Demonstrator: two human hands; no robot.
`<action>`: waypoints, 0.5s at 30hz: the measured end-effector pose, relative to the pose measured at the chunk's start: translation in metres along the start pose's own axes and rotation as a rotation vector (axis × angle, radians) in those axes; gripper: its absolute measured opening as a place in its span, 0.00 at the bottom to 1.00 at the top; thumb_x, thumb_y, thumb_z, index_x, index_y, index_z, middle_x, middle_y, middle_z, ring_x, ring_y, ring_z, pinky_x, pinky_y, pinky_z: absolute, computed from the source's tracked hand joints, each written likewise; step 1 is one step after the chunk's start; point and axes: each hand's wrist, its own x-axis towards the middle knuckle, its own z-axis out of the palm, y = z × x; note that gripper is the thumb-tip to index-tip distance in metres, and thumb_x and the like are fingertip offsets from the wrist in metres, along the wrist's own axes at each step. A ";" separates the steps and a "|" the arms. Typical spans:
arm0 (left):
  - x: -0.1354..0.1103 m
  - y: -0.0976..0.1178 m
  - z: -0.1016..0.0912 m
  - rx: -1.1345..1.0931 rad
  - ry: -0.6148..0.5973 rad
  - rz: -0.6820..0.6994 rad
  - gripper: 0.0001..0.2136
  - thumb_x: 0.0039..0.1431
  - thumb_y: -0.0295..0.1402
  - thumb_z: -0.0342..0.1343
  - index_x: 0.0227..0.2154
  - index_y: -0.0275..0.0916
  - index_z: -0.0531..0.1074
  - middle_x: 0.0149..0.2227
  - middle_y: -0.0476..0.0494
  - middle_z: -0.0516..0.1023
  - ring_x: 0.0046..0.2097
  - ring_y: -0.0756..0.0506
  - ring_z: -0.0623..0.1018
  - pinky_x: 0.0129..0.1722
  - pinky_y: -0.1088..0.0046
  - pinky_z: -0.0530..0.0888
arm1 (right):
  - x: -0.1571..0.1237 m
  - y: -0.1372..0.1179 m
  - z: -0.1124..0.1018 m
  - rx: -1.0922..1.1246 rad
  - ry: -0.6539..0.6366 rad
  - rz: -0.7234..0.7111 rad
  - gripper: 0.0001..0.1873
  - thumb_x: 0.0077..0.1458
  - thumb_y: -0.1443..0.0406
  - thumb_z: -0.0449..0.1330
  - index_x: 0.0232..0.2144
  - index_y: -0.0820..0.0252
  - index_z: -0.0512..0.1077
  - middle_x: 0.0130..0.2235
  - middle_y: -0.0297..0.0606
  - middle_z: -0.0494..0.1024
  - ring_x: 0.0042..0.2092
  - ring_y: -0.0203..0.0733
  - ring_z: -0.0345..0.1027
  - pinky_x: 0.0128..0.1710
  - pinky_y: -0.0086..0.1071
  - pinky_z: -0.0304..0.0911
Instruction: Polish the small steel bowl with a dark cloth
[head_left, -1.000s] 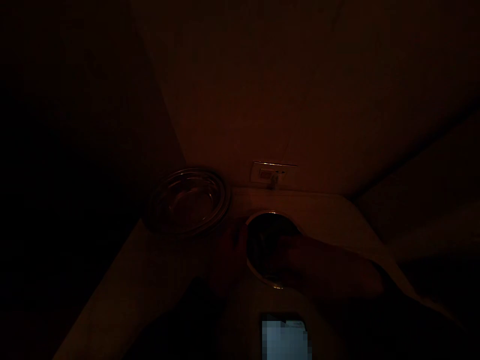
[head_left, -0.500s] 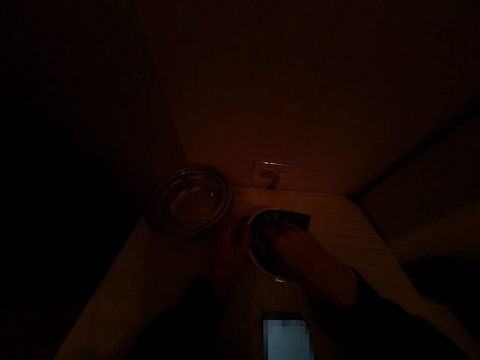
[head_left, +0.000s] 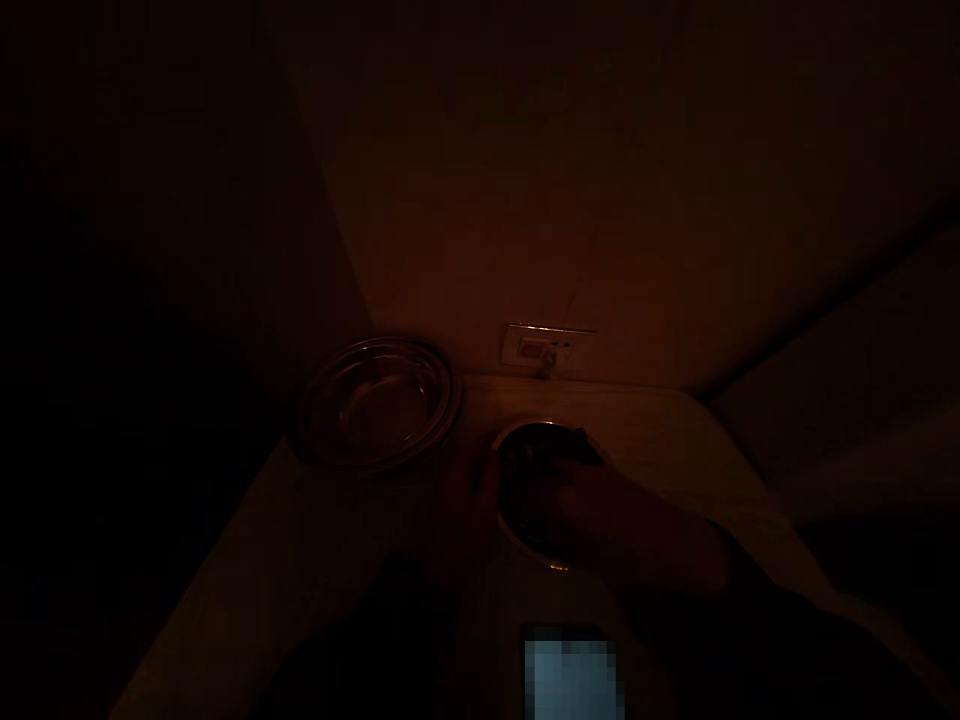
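A round bowl with a pale rim (head_left: 553, 421) stands on the table, and the light is very dim. My left hand (head_left: 466, 505) is at the bowl's left side, its thumb and fingers closed around the rim. Inside the bowl lies a dark cloth (head_left: 585, 443). My right hand (head_left: 581, 505) reaches in from the right, pressing the cloth against the inside, its fingers bunched and partly lost in shadow.
A shiny metal basin (head_left: 382, 405) sits at the table's back left. A socket plate (head_left: 547, 347) with a plug is on the wall behind. A lit phone (head_left: 571, 680) lies at the near edge of the wooden table (head_left: 675, 430).
My right hand has shifted a little within the bowl. The cloth corner that hung over the far right rim has been drawn inward. The picture is darker.
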 end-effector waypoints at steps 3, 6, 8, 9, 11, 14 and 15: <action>-0.001 -0.001 0.001 -0.022 -0.004 -0.028 0.16 0.60 0.34 0.45 0.47 0.37 0.71 0.50 0.42 0.76 0.51 0.44 0.74 0.51 0.68 0.68 | -0.006 0.001 -0.008 0.058 -0.079 -0.018 0.13 0.56 0.70 0.51 0.38 0.57 0.74 0.39 0.39 0.76 0.37 0.40 0.69 0.35 0.30 0.60; -0.001 -0.001 0.001 -0.014 0.011 -0.031 0.17 0.59 0.35 0.46 0.48 0.38 0.71 0.50 0.42 0.75 0.51 0.45 0.74 0.51 0.68 0.69 | -0.012 0.002 -0.013 0.092 -0.122 -0.008 0.13 0.54 0.69 0.53 0.37 0.55 0.75 0.38 0.37 0.76 0.38 0.39 0.69 0.37 0.30 0.60; -0.001 -0.001 0.001 -0.020 0.005 -0.024 0.16 0.59 0.35 0.46 0.47 0.38 0.71 0.49 0.42 0.76 0.50 0.45 0.75 0.50 0.68 0.69 | -0.014 0.002 -0.015 0.101 -0.140 -0.008 0.12 0.53 0.69 0.54 0.37 0.55 0.75 0.38 0.37 0.76 0.38 0.39 0.69 0.38 0.30 0.60; -0.001 -0.001 0.001 -0.024 0.004 -0.018 0.16 0.59 0.34 0.46 0.47 0.38 0.72 0.49 0.43 0.76 0.49 0.45 0.75 0.50 0.69 0.69 | -0.014 0.002 -0.014 0.103 -0.140 -0.011 0.13 0.53 0.69 0.53 0.37 0.55 0.75 0.39 0.37 0.76 0.38 0.40 0.69 0.38 0.30 0.60; -0.001 -0.002 0.000 -0.023 0.007 -0.014 0.16 0.59 0.34 0.46 0.47 0.38 0.72 0.49 0.43 0.76 0.50 0.45 0.74 0.50 0.68 0.69 | -0.012 0.000 -0.012 0.110 -0.126 -0.024 0.14 0.55 0.69 0.52 0.40 0.55 0.74 0.40 0.38 0.75 0.39 0.40 0.68 0.38 0.31 0.61; 0.000 -0.004 0.000 -0.003 0.010 -0.023 0.16 0.59 0.34 0.47 0.48 0.38 0.71 0.51 0.42 0.75 0.53 0.44 0.72 0.53 0.68 0.67 | -0.004 -0.002 -0.003 0.078 -0.043 -0.036 0.16 0.57 0.69 0.50 0.46 0.57 0.70 0.42 0.40 0.75 0.42 0.41 0.67 0.41 0.33 0.61; 0.000 -0.005 0.000 -0.001 0.004 -0.023 0.17 0.59 0.34 0.47 0.48 0.38 0.71 0.52 0.42 0.74 0.54 0.44 0.72 0.54 0.67 0.66 | -0.001 -0.001 0.000 0.045 -0.007 -0.031 0.17 0.57 0.69 0.50 0.47 0.58 0.69 0.44 0.42 0.74 0.43 0.42 0.66 0.41 0.34 0.62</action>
